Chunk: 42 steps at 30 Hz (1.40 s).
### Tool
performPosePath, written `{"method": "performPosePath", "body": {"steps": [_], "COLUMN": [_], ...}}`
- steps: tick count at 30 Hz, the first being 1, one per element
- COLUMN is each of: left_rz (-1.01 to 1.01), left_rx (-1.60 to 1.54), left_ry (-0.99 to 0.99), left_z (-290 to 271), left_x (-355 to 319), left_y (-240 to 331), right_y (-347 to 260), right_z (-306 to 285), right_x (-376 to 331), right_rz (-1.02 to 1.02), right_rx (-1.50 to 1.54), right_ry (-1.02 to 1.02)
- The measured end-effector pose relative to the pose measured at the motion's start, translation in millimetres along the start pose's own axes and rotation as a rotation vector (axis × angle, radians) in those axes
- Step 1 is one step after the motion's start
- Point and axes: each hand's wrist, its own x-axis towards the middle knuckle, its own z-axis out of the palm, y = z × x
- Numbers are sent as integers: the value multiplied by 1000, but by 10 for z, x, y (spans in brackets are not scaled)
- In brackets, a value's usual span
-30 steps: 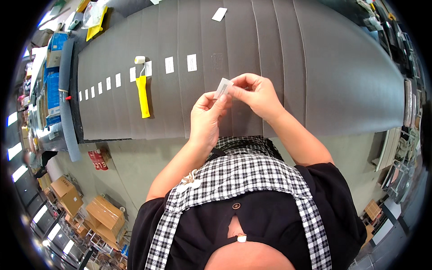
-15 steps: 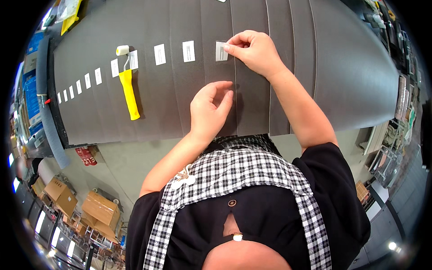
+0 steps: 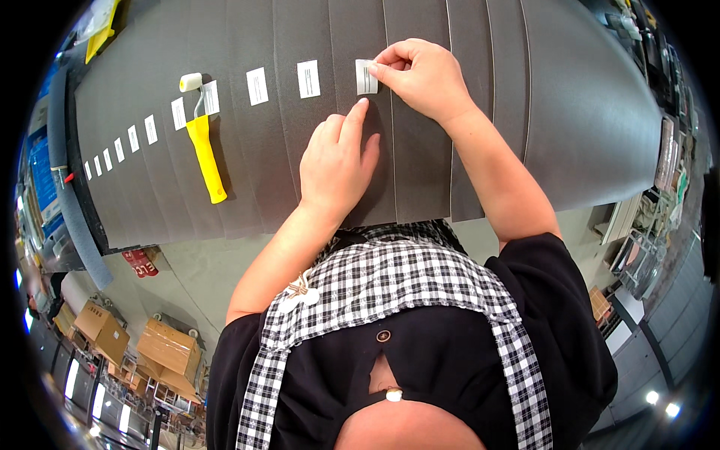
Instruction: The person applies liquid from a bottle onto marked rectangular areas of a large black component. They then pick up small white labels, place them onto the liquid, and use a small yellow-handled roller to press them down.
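Note:
Overlapping dark grey sheets point(image 3: 259, 172) lie across the table in front of me. A small white printed label point(image 3: 363, 79) sits on one of them. My right hand point(image 3: 425, 81) pinches the label's right edge between thumb and forefinger. Below it, my left hand point(image 3: 334, 161) stretches its index finger to the label's lower edge, thumb held apart and the other fingers loosely bent. It holds nothing. Whether that fingertip presses on the label or only the sheet, I cannot tell. To the left, further white labels point(image 3: 308, 79) run in a row, one per sheet.
A small paint roller point(image 3: 206, 159) with a yellow handle and white head lies across the labels at left. A grey padded tube point(image 3: 67, 187) edges the table's left end. Cardboard boxes point(image 3: 166, 345) stand on the floor at lower left. Shelved goods point(image 3: 637, 251) line the right.
My left hand has moved up, straightening its index finger toward the label's lower edge. My right hand keeps its pinch on the label. The view has shifted slightly.

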Motion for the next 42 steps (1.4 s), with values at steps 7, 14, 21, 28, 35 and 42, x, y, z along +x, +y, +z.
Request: {"method": "performPosePath", "body": {"steps": [7,14,21,28,35,42], "left_rz": [-5,-20,-47,-55,-136,-268], "left_rx": [41,80,148,120,-68,450], "left_ry": [-37,-55,-115,-112,-107,359], "left_z": [-4,0,18,11,-154,-746], "left_x": [66,129,131,162,158,-222], "left_y": [21,63,56,93,72,-768], "right_y": [16,26,7,-8,-64,122], "right_z": [23,50,90,88,153,-18], "right_x": [6,-20,-36,-13,98,-335], "right_rz": [-17,-63,-97,-62,5,21], "right_rx": [-52,-89,-119,-73,-114,375], "right_ry": [43,67,118,196,212,228]}}
